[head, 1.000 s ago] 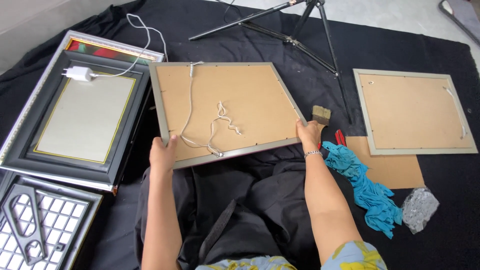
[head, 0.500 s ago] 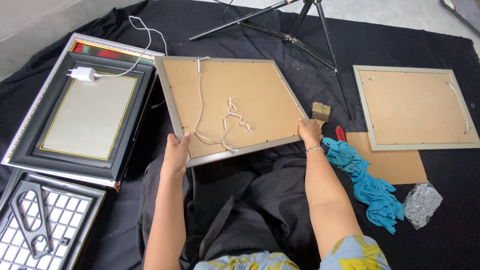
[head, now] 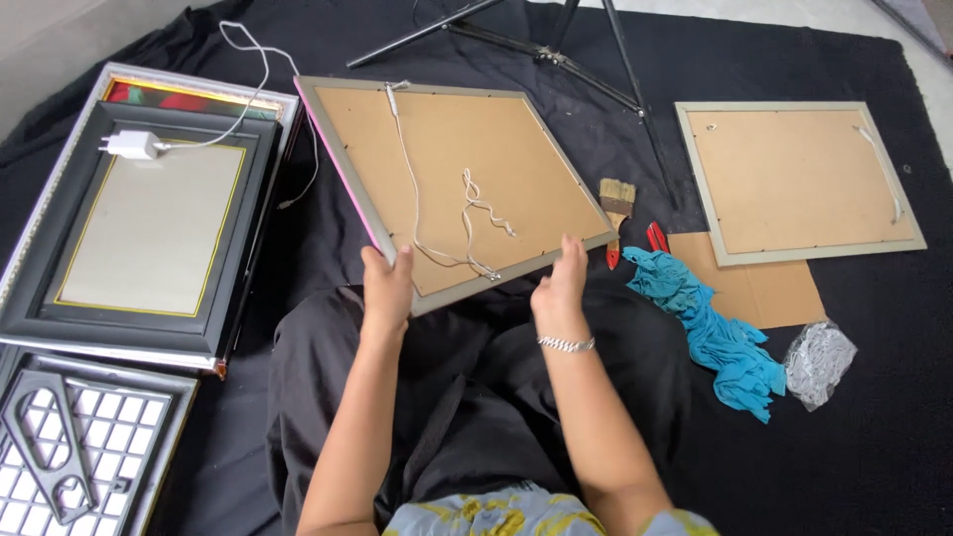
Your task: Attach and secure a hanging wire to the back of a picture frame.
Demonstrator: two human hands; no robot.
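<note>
Back-up picture frame (head: 467,189) sits mid-scene, tilted, over the person's lap, hanging cord (head: 447,213) lying on its backing. Left hand (head: 389,283) at its near left corner, right hand (head: 561,288) at its near edge. Left of it: stack of frames (head: 149,218) with a charger (head: 129,145) on top; grid frame (head: 89,447) nearer, at left. Right of it: brush (head: 615,199), then cloth (head: 720,333), second frame (head: 799,179) lying partly on a cardboard sheet (head: 774,288), foil wad (head: 819,362) far right. Tripod legs (head: 556,50) behind. All on the floor cloth (head: 874,457).
</note>
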